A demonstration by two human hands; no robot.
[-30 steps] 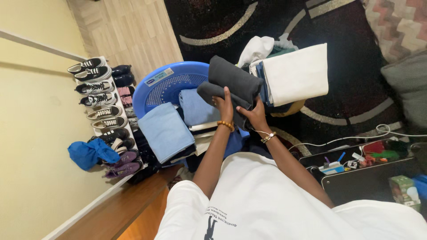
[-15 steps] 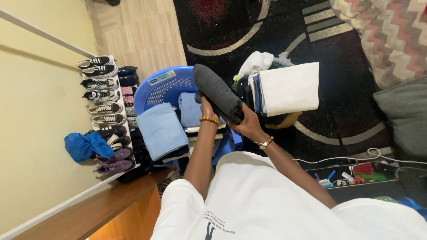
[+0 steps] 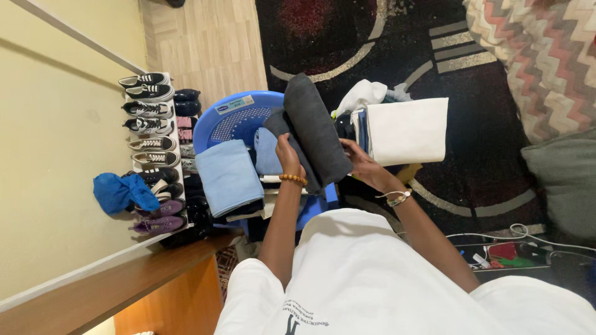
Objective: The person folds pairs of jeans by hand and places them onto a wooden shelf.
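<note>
Right now the folded dark grey garment [image 3: 313, 133] sits between my 2 hands, held up over the piles of folded clothes and the blue laundry basket [image 3: 231, 118]. My left hand [image 3: 287, 156] is curled around its near-left edge, fingers closed on the cloth, thumb side toward me. My right hand [image 3: 359, 162] is under the right edge, and its fingers look tucked beneath the fold (I cannot see how tightly they grip).

To do this well, I judge that I should keep both edges pinched evenly so the fold does not slide open, and keep the long side flat rather than letting the far end droop.

Just left of my left hand lies a folded light blue piece [image 3: 228, 176], with a second blue one [image 3: 267, 152] nearly touching my knuckles. Beyond my right fingers is a stack topped by folded cream cloth [image 3: 406, 130], and a loose white garment [image 3: 362, 96] sits behind it. Further left, a shoe rack [image 3: 155, 146] stands against the wall. A dark patterned rug [image 3: 434, 56] lies beneath everything.
</note>
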